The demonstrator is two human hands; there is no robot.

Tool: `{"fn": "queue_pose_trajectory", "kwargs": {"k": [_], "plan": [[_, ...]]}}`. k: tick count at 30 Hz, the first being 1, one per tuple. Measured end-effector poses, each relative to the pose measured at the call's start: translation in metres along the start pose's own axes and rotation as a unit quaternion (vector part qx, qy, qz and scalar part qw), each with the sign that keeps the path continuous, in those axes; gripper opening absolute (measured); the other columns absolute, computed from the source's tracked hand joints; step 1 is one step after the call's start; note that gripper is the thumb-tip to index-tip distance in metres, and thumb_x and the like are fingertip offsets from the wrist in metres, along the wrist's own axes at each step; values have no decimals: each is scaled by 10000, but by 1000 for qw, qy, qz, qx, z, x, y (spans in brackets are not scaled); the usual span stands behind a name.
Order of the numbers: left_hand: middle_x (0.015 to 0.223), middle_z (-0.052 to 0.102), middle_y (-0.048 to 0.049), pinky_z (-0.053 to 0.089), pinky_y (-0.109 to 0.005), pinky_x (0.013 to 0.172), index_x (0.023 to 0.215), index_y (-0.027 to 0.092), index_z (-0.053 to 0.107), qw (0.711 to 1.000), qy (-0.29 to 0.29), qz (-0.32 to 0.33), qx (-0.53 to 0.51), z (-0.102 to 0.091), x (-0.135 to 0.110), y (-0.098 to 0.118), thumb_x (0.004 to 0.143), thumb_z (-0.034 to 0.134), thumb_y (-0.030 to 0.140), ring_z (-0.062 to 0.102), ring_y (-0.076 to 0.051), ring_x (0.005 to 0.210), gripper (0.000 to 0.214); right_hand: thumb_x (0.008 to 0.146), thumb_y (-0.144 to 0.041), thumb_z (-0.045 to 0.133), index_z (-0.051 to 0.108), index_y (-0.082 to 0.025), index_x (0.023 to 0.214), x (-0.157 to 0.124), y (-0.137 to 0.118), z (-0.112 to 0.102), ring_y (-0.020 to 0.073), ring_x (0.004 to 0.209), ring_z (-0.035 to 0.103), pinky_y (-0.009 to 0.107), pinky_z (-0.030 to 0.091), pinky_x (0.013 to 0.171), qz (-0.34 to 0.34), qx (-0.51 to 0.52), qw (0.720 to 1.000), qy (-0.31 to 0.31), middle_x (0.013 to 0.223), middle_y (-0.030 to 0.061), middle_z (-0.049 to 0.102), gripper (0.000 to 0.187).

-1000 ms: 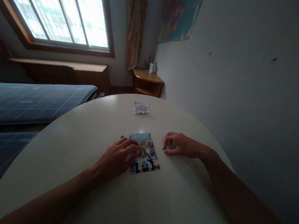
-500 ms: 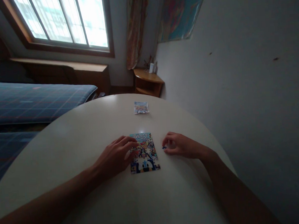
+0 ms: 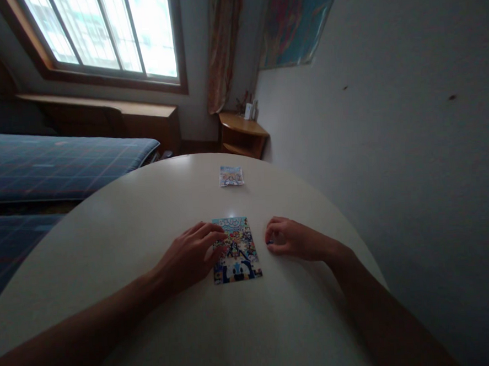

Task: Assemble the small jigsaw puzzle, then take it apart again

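A colourful jigsaw puzzle [image 3: 237,255] lies flat on the round white table [image 3: 162,331], with a blue cartoon dog's face along its near edge. My left hand [image 3: 196,246] rests over the puzzle's left side, fingers spread and fingertips touching its surface. Just right of the puzzle, my right hand [image 3: 289,238] pinches a small dark puzzle piece [image 3: 269,241] between thumb and fingers, close to the tabletop. Most of the piece is hidden by the fingertips.
A small printed picture sheet [image 3: 231,175] lies farther back on the table. A wall [image 3: 414,183] runs along the right side. Beyond the table stand a plaid-covered mattress [image 3: 61,166] at left and a wooden corner stand [image 3: 243,125].
My right fingers have closed in on the small dark piece, which now shows less. My left hand and the puzzle have stayed where they were.
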State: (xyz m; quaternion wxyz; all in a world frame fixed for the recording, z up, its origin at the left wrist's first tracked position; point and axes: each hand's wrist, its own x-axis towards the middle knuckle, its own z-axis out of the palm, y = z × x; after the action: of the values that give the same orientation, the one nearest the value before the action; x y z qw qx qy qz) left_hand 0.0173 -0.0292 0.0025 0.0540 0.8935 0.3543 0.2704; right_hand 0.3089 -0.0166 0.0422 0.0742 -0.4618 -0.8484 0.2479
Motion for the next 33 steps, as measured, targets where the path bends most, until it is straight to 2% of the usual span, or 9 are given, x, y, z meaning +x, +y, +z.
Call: {"fn": "queue_pose_trajectory", "kwargs": {"k": [6, 9, 12, 17, 21, 31, 33], "plan": [[1110, 672, -74, 556, -443, 864, 1073, 211, 642, 1000, 7, 5, -7, -1, 1, 1, 947, 532, 269, 614, -226, 993, 177, 781, -198, 686, 662, -175, 845, -1, -5, 0, 150, 785, 574, 274, 445, 733, 5, -18, 1000, -1, 897, 38, 633, 72], [1111, 678, -70, 556, -446, 867, 1078, 218, 647, 1000, 12, 4, -5, 0, 1, 1, 945, 534, 269, 618, -227, 991, 182, 790, -204, 674, 669, -179, 886, -1, -6, 1, 142, 738, 586, 263, 440, 691, 21, -1, 1000, -7, 845, 22, 655, 98], [1116, 677, -68, 554, -453, 875, 1080, 216, 647, 1000, 8, 1, -4, 0, 1, 2, 942, 543, 266, 619, -231, 997, 181, 797, -224, 677, 680, -182, 961, -2, -6, 1, 149, 759, 597, 268, 454, 706, 29, 4, 1000, -1, 869, 30, 660, 169], [1118, 677, -73, 553, -446, 885, 1071, 212, 653, 1000, 4, 1, -4, 0, 1, 2, 946, 540, 265, 621, -228, 1009, 177, 823, -243, 667, 694, -186, 907, -4, -4, 1, 149, 816, 599, 277, 471, 759, 11, 5, 1000, -1, 983, 52, 619, 105], [1112, 678, -69, 551, -450, 887, 1075, 217, 651, 1000, 10, 6, -4, 0, 1, 1, 943, 546, 263, 624, -225, 1003, 175, 812, -227, 671, 678, -181, 874, -3, -4, 2, 148, 817, 593, 282, 465, 769, 2, -11, 1000, -7, 995, 52, 614, 77], [1123, 670, -64, 550, -451, 890, 1084, 214, 639, 1000, 0, 3, -1, 0, 1, 1, 952, 538, 272, 617, -226, 1005, 176, 778, -176, 679, 664, -175, 812, -4, -22, 3, 146, 731, 588, 268, 444, 694, 19, -28, 999, -2, 836, 32, 666, 38], [1125, 670, -65, 550, -451, 887, 1087, 211, 637, 1000, -3, 4, 0, 0, 1, 1, 954, 536, 275, 617, -227, 1002, 179, 772, -162, 681, 676, -172, 853, -4, -22, 3, 142, 716, 592, 262, 446, 681, 23, -14, 1000, -6, 819, 28, 672, 81]]}}
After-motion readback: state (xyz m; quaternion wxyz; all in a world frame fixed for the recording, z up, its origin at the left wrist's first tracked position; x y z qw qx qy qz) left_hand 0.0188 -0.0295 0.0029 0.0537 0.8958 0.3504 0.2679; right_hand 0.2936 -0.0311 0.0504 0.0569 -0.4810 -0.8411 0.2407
